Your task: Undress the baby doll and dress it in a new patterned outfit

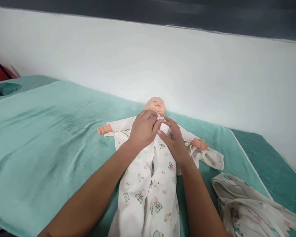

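Observation:
A bald baby doll (156,104) lies on its back with its arms spread, wearing a white long-sleeved top (120,124). Printed baby trousers (148,194) with small bears cover it from the chest down, and the lower ends run out of the frame. At the upper chest, my left hand (145,127) has its fingers curled on the trousers' top edge, just below the chin. My right hand (173,138) is beside it, thumb and fingers closed on the same edge. Partly under the doll is a printed baby shirt (213,159), one sleeve showing at the right.
The doll rests on a light green plush blanket (51,131), with a darker green cover (276,158) beneath. A crumpled printed cloth (256,210) lies at the lower right. A white wall (138,59) stands behind, and a red and black item (0,72) is at the far left.

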Action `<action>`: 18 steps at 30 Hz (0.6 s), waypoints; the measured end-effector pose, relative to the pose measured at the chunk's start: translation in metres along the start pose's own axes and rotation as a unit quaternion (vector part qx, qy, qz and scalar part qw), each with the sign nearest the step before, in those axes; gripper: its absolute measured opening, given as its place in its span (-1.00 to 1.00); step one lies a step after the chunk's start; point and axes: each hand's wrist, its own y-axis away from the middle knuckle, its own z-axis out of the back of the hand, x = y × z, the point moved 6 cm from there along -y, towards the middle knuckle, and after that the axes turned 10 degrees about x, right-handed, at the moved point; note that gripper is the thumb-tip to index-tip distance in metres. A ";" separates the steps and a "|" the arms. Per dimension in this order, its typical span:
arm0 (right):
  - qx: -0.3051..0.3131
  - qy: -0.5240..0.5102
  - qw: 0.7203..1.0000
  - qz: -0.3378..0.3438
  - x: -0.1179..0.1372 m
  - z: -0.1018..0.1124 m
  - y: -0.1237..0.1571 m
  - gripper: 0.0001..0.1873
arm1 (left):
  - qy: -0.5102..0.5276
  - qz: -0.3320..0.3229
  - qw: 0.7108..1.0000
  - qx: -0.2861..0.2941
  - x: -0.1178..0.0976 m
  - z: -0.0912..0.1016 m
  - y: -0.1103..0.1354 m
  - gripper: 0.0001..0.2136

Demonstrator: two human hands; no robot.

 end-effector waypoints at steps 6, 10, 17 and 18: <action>-0.078 0.068 0.992 0.067 0.018 0.000 0.004 -0.69 | -0.068 -0.009 0.997 -0.030 -0.005 0.004 0.008 -0.47; -0.085 0.081 0.989 0.091 0.023 0.001 0.011 -0.49 | -0.069 0.020 0.997 -0.012 0.001 0.005 0.021 -0.44; -0.102 0.033 0.993 -0.050 0.000 0.012 0.035 -0.39 | -0.028 0.094 0.995 0.033 0.035 0.011 0.068 -0.41; -0.091 0.026 0.993 -0.076 -0.003 0.013 0.040 -0.39 | -0.009 0.111 0.993 0.041 0.041 0.012 0.076 -0.41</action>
